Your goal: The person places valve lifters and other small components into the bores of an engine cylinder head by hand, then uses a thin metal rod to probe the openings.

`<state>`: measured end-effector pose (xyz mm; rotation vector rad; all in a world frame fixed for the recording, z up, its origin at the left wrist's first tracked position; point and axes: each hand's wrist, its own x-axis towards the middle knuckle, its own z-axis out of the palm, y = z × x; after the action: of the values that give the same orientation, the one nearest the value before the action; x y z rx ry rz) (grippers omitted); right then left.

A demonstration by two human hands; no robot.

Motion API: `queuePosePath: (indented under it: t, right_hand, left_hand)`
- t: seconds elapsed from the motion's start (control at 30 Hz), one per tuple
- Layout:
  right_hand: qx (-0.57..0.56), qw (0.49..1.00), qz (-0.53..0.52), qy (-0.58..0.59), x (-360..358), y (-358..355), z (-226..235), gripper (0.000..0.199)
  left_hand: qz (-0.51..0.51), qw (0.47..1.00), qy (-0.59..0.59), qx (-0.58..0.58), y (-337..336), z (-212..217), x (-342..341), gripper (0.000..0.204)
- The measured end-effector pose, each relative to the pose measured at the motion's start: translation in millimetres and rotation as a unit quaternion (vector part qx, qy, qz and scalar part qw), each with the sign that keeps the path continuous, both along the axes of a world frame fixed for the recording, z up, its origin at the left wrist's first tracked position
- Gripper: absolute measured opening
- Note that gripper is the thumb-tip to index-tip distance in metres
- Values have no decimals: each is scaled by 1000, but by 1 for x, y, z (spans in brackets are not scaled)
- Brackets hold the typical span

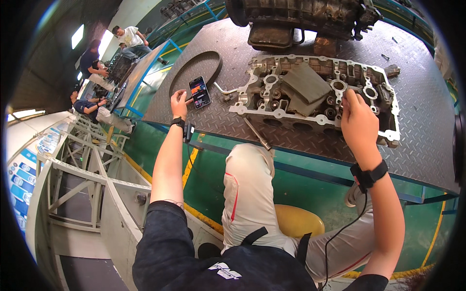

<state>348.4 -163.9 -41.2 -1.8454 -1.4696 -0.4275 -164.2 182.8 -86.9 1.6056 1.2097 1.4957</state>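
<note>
While the ribbed steel tabletop point(204, 116) carries a big engine block point(301, 17) at its far edge, the bare cylinder head point(315, 92) lies in front of the seated person, a grey rag point(306, 82) draped on it. Judging by its empty ports, the stripping seems well along. The right hand point(358, 121) rests on its right end, fingers curled, pinching something I cannot tell, while the left hand point(178, 103) touches a phone point(199, 91) with one extended finger, beside a black belt point(194, 70).

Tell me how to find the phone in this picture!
Start at the big dark metal table with the bumpy pattern. Left of the silvery engine cylinder head, by the looped black belt, lies a smartphone under the left hand's fingertips. It is the only flat thing with a glowing screen; everything around it is dull metal or rubber.
</note>
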Motion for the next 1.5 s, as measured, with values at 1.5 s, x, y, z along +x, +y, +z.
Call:
queuePosePath:
  t: [1.5]
  right_hand:
    - [-37, 995, -40, 79, -1, 6, -1, 15]
  left_hand:
    - [-184, 943, 252, 120, -61, 75, 34, 37]
